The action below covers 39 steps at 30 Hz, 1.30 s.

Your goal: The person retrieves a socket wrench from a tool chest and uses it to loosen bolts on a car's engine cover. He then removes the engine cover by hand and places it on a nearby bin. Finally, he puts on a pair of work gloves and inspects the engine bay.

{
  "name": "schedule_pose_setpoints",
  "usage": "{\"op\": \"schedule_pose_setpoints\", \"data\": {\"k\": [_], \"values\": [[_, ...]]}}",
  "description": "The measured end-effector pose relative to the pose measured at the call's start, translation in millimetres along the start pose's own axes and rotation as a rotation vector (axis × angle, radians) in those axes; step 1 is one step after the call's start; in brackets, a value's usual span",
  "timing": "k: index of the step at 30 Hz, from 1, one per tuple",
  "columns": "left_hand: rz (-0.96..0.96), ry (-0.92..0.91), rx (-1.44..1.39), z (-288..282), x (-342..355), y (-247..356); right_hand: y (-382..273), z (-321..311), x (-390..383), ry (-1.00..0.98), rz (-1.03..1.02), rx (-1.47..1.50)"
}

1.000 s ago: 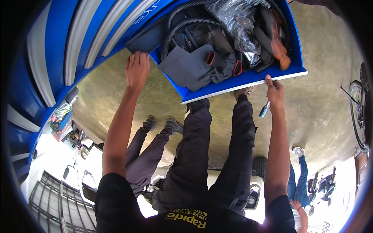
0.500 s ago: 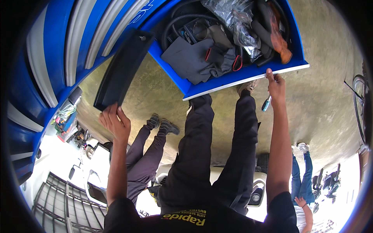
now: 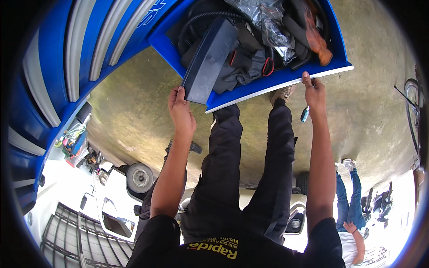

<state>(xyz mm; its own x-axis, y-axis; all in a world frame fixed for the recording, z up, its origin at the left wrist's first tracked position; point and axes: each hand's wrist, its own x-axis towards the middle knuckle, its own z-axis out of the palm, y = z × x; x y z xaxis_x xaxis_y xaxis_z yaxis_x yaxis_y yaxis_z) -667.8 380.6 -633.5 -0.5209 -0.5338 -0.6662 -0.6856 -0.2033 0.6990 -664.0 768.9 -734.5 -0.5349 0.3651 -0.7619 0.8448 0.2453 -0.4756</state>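
A blue drawer point(image 3: 276, 77) with a silver front edge is pulled out, holding ribbed black hoses point(image 3: 210, 15), crumpled clear plastic point(image 3: 272, 31), dark cloth with red trim point(image 3: 241, 71) and an orange-and-black object point(image 3: 316, 44). My left hand point(image 3: 181, 105) is closed on the lower end of a black rectangular panel point(image 3: 210, 58), which lies slanted over the drawer's left part. At the drawer's front edge my right hand point(image 3: 314, 94) is closed round a metal tool with a teal handle point(image 3: 304, 114), thumb up by the edge.
The blue cabinet point(image 3: 48, 53) curves along the left. Below are the concrete floor point(image 3: 120, 107) and my own legs. Behind stand a white vehicle point(image 3: 118, 223) with a tyre point(image 3: 139, 177), another person's dark-clad legs, a person in jeans point(image 3: 348, 196) and a bicycle point(image 3: 411, 107) at right.
My left hand swung down and out with the black panel, then moved right and up, bringing it over the drawer. My right hand rose slightly with the drawer's edge, still holding the teal-handled tool.
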Motion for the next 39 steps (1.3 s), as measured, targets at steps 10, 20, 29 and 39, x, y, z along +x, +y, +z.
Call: {"op": "schedule_pose_setpoints", "data": {"k": [10, 20, 29, 39], "values": [[-0.098, 0.04, -0.06, -43.2, -14.0, 12.0, -7.8, 6.6, 12.3, 0.073, -0.072, -0.041], [0.757, -0.053, 0.699, -30.5, -154.6, 61.8, -183.1, 35.6, 3.4, -0.035, -0.192, -0.122], [1.215, -0.569, 0.91, 59.2, -254.9, 111.5, -194.5, -73.6, -208.5, -0.166, -0.08, 0.503], [0.31, -0.342, -1.252, 70.6, -145.8, 367.6, -100.6, -288.4, -303.2, 0.188, 0.086, 0.545]]}}
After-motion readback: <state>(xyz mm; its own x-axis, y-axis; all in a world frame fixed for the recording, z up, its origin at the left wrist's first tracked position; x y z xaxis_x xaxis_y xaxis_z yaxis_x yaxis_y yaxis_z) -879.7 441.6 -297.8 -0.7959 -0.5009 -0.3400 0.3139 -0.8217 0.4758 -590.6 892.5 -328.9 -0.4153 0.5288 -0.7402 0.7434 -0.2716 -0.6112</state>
